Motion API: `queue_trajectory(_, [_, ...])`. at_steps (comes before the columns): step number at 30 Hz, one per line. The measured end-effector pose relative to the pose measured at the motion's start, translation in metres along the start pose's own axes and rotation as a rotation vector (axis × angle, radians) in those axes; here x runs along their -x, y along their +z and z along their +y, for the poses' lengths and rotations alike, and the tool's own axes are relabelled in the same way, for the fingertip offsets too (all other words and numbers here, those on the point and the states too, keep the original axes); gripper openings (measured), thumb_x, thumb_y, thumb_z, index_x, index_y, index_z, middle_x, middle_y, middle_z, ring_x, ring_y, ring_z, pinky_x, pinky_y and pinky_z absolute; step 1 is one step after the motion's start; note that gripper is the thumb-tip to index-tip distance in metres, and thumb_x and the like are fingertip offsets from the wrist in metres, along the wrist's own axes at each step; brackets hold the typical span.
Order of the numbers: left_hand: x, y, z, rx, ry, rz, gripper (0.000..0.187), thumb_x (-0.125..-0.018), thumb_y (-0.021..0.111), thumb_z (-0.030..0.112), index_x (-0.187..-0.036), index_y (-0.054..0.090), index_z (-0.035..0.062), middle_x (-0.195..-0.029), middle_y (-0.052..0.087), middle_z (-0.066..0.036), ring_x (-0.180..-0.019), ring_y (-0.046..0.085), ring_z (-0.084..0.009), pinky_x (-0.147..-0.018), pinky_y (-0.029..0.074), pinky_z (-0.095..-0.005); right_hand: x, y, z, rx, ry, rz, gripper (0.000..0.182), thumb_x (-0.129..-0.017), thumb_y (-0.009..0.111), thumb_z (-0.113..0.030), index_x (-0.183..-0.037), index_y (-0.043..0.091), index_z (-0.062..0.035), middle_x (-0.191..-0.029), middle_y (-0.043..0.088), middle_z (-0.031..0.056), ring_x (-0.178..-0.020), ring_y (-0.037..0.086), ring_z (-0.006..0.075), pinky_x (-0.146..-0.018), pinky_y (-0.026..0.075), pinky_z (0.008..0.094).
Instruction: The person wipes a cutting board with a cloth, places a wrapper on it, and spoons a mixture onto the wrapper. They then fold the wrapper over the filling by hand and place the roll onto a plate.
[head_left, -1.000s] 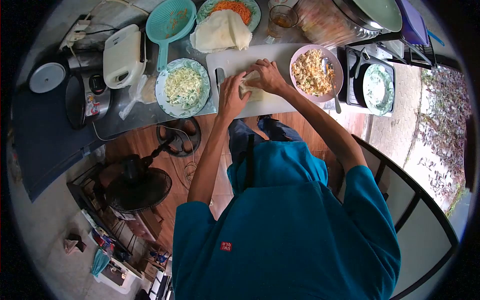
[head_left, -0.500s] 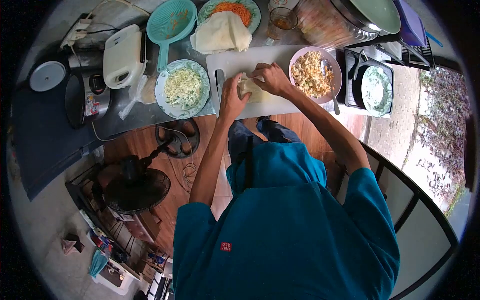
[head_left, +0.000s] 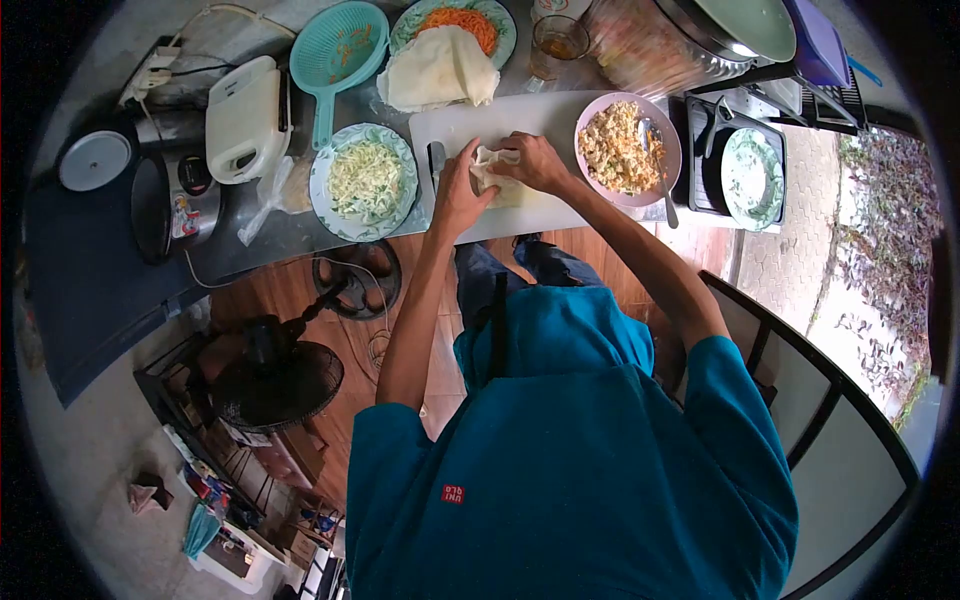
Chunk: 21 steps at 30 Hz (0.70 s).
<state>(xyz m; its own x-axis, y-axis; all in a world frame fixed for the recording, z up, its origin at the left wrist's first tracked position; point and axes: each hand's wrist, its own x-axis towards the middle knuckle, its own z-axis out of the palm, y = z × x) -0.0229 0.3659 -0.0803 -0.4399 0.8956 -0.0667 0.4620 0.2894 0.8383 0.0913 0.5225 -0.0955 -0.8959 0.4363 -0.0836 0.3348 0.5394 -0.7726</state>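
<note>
1. Two hands, left hand (head_left: pixel 461 195) and right hand (head_left: pixel 535 163): fingers part-curled, gripping one pale, thin, folded wrapper sheet (head_left: pixel 490 160) between them.
2. Under fingers: one white rectangular cutting board (head_left: pixel 450 125).
3. Right of fingers: one round pink bowl (head_left: pixel 594 185).

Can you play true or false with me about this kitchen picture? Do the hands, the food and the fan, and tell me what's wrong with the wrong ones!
1. The left hand and the right hand both touch the pale wrapper. True.
2. The strainer is bright red. False: it is turquoise.
3. A spoon rests in the pink bowl. True.
4. The fan stands on the cutting board. False: it stands on the floor.
5. Pale sheets partly cover the plate of orange shreds. True.
6. The pink bowl is full of orange juice. False: it holds a chunky food mix.
</note>
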Motion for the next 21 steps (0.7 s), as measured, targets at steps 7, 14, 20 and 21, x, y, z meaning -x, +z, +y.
queue_trajectory(7, [0.004,0.003,0.000,0.051,-0.027,0.042,0.084,-0.072,0.079,0.006,-0.145,0.037,0.0093,-0.131,0.051,-0.021,-0.120,0.049,-0.0384,-0.103,0.040,-0.0448,0.000,0.007,-0.009,0.040,0.081,0.031,0.023,-0.075,0.075,-0.029,-0.093,0.074,-0.0151,-0.091,0.067,0.0102,-0.086,0.067,0.0322,-0.077,0.053,0.0430])
queue_trajectory(14, [0.011,0.011,-0.006,0.047,-0.008,0.127,0.079,-0.075,0.079,0.009,-0.143,0.040,0.0088,-0.128,0.054,-0.020,-0.117,0.052,-0.0364,-0.100,0.042,-0.0445,0.003,-0.001,-0.012,0.032,-0.011,0.007,0.017,-0.080,0.070,-0.021,-0.093,0.073,-0.0109,-0.096,0.066,0.0096,-0.088,0.066,0.0315,-0.078,0.053,0.0431])
queue_trajectory(20, [0.008,0.012,-0.005,0.077,-0.015,0.148,0.067,-0.075,0.079,0.009,-0.135,0.048,0.0088,-0.120,0.057,-0.015,-0.111,0.054,-0.0338,-0.093,0.044,-0.0428,0.015,-0.012,-0.004,0.057,-0.305,-0.002,0.015,-0.081,0.067,-0.010,-0.094,0.071,-0.0036,-0.098,0.064,0.0130,-0.089,0.064,0.0340,-0.079,0.052,0.0433])
queue_trajectory(21, [0.007,0.012,-0.007,0.023,0.044,0.160,0.061,-0.075,0.079,0.008,-0.129,0.052,0.0084,-0.118,0.057,-0.014,-0.110,0.055,-0.0337,-0.093,0.045,-0.0422,0.016,-0.013,-0.004,0.079,-0.319,-0.011,0.016,-0.080,0.066,-0.008,-0.094,0.071,-0.0034,-0.099,0.064,0.0131,-0.091,0.064,0.0332,-0.081,0.051,0.0428])
